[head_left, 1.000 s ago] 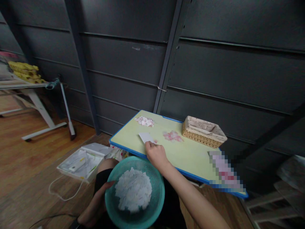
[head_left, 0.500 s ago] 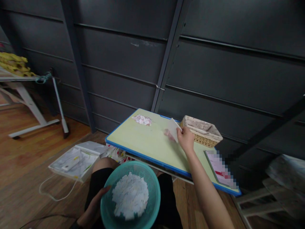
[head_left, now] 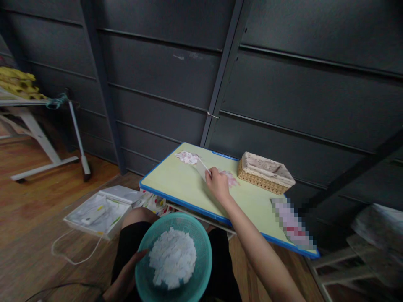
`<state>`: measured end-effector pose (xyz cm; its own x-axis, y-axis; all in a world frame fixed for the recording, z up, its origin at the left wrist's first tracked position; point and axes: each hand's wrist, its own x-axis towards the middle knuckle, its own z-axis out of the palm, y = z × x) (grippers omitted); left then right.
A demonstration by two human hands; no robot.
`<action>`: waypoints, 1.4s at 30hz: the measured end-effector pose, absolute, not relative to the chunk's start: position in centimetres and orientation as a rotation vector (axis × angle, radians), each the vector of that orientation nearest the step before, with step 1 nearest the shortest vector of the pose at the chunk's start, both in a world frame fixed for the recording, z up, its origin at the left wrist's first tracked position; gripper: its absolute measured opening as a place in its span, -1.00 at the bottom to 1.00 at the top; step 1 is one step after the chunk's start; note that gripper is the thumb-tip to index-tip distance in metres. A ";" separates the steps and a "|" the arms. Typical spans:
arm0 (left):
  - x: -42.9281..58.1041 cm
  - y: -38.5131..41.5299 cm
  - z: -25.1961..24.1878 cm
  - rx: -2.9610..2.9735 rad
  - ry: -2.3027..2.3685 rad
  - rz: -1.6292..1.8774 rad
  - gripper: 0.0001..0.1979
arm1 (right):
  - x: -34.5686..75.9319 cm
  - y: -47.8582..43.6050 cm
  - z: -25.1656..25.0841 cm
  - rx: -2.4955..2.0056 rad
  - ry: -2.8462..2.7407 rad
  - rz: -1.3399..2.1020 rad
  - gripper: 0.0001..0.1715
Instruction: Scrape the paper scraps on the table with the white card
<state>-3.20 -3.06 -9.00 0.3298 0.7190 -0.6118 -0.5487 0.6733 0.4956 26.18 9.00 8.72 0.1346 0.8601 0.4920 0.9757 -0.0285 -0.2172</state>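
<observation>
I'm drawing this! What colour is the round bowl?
The bowl is teal green, seen best in the head view.

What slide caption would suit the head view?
Left hand holding a green basket of pale flakes, right hand gripping a flat white piece over a blue-edged yellow table.

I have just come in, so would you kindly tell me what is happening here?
A person's right hand holds a flat white card over a yellow, blue-edged table, between two patches of small pale pieces. The left hand grips the rim of a teal mesh colander holding a heap of white flakes. A lined wicker basket stands on the table.
</observation>
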 end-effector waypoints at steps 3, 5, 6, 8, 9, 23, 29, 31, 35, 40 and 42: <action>-3.5 -3.0 -10.1 0.210 0.930 0.869 -0.59 | 27.7 8.5 8.5 -1.986 -1.664 -0.351 -0.70; -3.3 -2.9 -10.1 0.193 0.930 0.847 -0.48 | 29.4 8.4 8.6 -2.019 -1.576 -0.370 -0.69; -3.2 -2.9 -9.9 0.186 0.931 0.833 -0.42 | 30.2 8.4 8.7 -2.023 -1.541 -0.377 -0.68; -2.9 -3.0 -9.4 0.182 0.934 0.815 -0.33 | 31.4 8.6 9.2 -2.010 -1.494 -0.397 -0.65; -2.8 -3.0 -9.2 0.186 0.936 0.813 -0.32 | 31.8 8.9 9.5 -2.001 -1.485 -0.407 -0.64; -2.2 -3.9 -6.1 0.263 0.983 0.843 -0.74 | 30.2 13.2 10.3 -1.926 -1.752 -0.323 -0.60; -1.7 -4.0 -5.1 0.279 0.930 0.807 -0.58 | 31.4 12.9 10.9 -1.914 -1.664 -0.332 -0.61; -1.9 -3.9 -5.9 0.293 0.915 0.810 -0.50 | 31.3 13.2 10.7 -1.878 -1.684 -0.316 -0.60; -2.2 -3.7 -7.2 0.293 0.844 0.784 -0.46 | 30.9 13.7 10.3 -1.842 -1.729 -0.274 -0.61; -2.3 -3.7 -7.7 0.288 0.886 0.830 -0.48 | 32.1 13.0 10.9 -1.871 -1.694 -0.266 -0.66; -2.4 -3.7 -7.8 0.290 0.868 0.821 -0.47 | 32.9 12.7 11.1 -1.852 -1.647 -0.221 -0.67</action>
